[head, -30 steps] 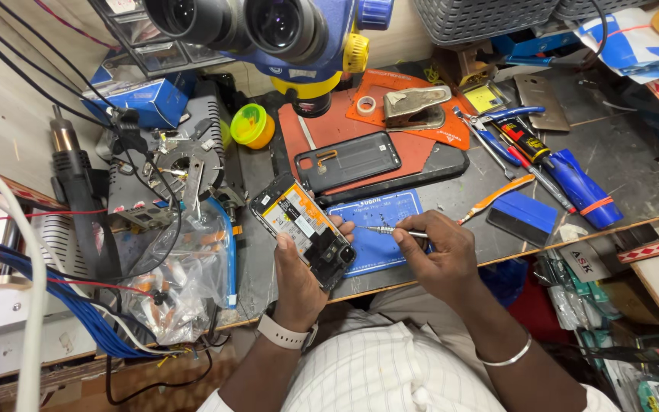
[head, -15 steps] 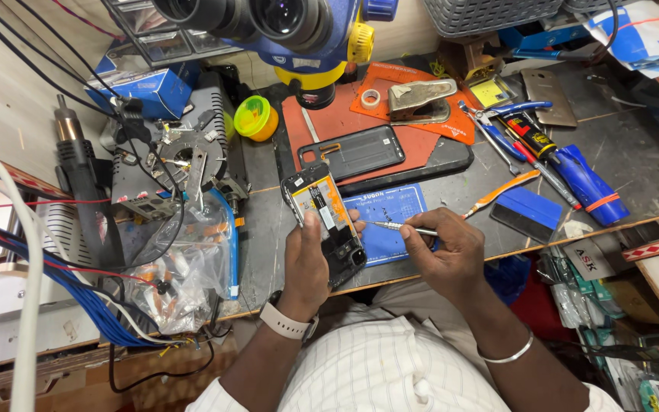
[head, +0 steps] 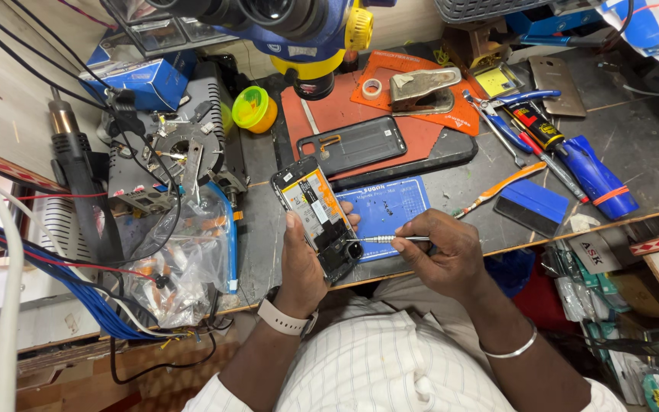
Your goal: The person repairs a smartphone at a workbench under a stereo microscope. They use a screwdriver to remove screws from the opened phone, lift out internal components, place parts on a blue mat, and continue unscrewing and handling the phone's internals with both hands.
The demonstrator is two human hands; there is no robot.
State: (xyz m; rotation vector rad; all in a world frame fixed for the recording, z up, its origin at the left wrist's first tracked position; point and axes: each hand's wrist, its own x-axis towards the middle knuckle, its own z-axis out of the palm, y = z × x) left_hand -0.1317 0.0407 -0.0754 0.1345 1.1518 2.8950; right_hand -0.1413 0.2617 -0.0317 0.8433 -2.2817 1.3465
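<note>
1. Since a moment ago I have tilted the opened black smartphone with the yellow-labelled battery more upright in my grip, and the tip of my thin metal screwdriver has come down onto its lower end.
2. My left hand is clenched around the phone from below, thumb along its left edge, holding it just above the near edge of the grey table; a pale watch sits on that wrist.
3. My right hand pinches the screwdriver level, pointing left, with a silver bangle on the wrist.
4. Under my hands lies a blue rectangular work mat with white print.
5. Behind it a black phone back cover rests on an orange-red mat.
6. A blue cardboard box sits far left, and a small white label card hangs at the right table edge.
</note>
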